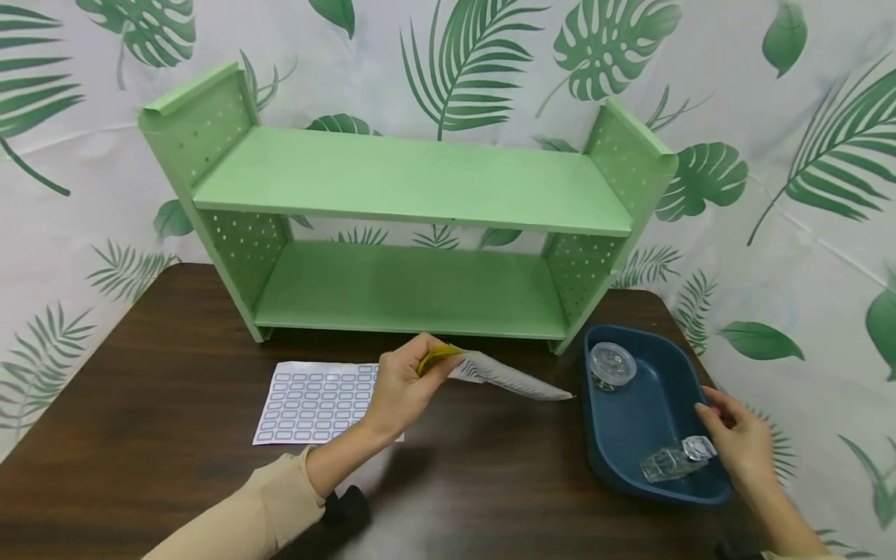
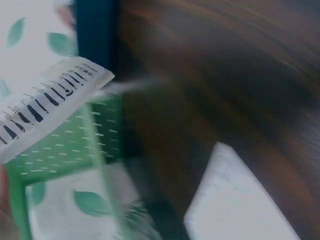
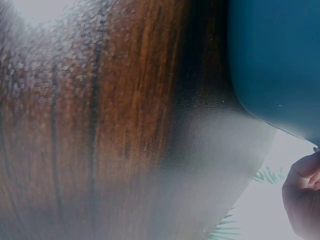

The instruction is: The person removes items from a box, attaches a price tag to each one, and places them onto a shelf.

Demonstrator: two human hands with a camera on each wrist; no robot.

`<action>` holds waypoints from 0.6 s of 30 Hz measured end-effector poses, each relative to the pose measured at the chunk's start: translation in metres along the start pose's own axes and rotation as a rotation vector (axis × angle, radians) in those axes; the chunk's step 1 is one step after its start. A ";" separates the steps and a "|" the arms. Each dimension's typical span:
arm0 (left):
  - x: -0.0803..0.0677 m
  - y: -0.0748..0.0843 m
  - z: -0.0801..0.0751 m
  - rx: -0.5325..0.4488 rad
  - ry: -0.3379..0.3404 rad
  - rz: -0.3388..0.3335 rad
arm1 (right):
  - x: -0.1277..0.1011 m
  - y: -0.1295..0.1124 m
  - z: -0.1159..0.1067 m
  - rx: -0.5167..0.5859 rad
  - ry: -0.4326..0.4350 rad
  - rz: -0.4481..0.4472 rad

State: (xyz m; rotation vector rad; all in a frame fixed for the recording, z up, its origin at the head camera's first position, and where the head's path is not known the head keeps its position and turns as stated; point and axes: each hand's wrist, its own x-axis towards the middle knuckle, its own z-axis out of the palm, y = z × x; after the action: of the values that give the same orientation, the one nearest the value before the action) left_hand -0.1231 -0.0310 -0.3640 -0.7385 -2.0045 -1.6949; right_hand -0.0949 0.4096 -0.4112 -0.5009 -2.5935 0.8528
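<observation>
My left hand (image 1: 409, 381) pinches the yellow top edge of a flat clear packet (image 1: 511, 377), held above the dark wooden table (image 1: 175, 467) in front of the green shelf (image 1: 413, 183). The left wrist view shows the packet (image 2: 50, 107) printed with rows of black marks. A white sheet of label stickers (image 1: 315, 400) lies under and left of this hand. My right hand (image 1: 735, 439) sits at the right rim of the blue tray (image 1: 630, 428), fingers curled over the rim beside a small clear piece (image 1: 698, 447).
In the tray lie a round clear lidded container (image 1: 611, 364) and a clear plastic box (image 1: 665, 464). The two-tier green shelf stands at the back of the table, both boards bare. A leaf-print cloth (image 1: 805, 233) hangs behind. The right wrist view shows the tray's outer wall (image 3: 275, 60).
</observation>
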 end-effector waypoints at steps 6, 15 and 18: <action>-0.018 -0.024 -0.008 0.021 -0.169 -0.001 | 0.000 0.002 0.000 -0.011 -0.006 0.012; -0.036 -0.032 -0.026 -0.046 -0.447 -0.121 | 0.001 0.001 -0.001 0.003 0.006 -0.017; -0.043 -0.036 -0.030 -0.089 -0.514 -0.154 | 0.001 0.000 0.000 -0.007 0.000 -0.003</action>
State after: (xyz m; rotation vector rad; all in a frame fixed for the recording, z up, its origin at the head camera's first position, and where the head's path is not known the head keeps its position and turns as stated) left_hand -0.1133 -0.0707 -0.4134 -1.1757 -2.3849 -1.8272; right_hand -0.0953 0.4097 -0.4108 -0.4989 -2.5977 0.8432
